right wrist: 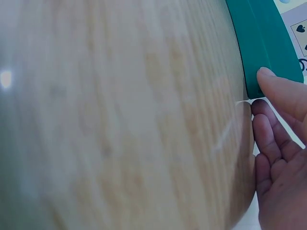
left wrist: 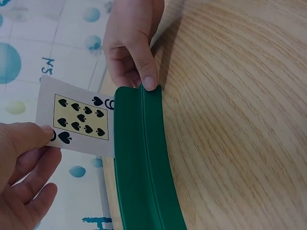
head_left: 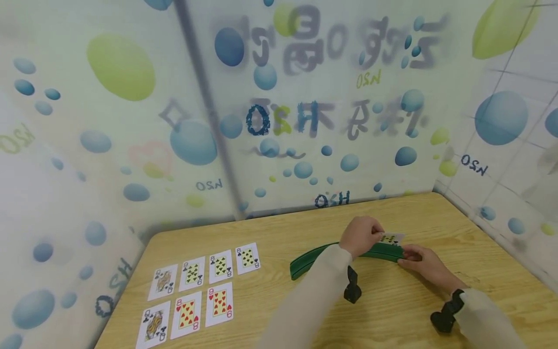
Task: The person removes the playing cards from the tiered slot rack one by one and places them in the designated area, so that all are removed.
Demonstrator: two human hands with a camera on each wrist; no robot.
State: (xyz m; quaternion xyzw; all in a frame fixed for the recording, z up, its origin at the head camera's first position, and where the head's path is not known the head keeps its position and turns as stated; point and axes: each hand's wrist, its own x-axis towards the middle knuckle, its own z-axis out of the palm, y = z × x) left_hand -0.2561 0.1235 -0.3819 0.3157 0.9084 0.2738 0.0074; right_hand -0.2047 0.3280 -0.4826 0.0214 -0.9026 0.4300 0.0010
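Note:
My left hand (head_left: 360, 236) pinches a playing card (left wrist: 81, 118) by its outer corner, between thumb and fingers. It is a spades card with black pips on a yellow panel. The card's lower edge sits at the back groove of a curved green card holder (left wrist: 135, 158), which stands on the table. My right hand (head_left: 424, 264) grips the holder's right end. In the right wrist view the thumb (right wrist: 283, 91) presses on the holder's face, with the other fingers curled around its end. The left forearm covers part of the holder in the head view.
Face-up playing cards lie in two rows at the table's left: a back row with a queen (head_left: 163, 282) and an eight of spades (head_left: 247, 258), a front row with another queen (head_left: 153, 325) and a heart card (head_left: 220, 304). A bubble-patterned curtain (head_left: 279, 169) borders the wooden table (head_left: 261, 310).

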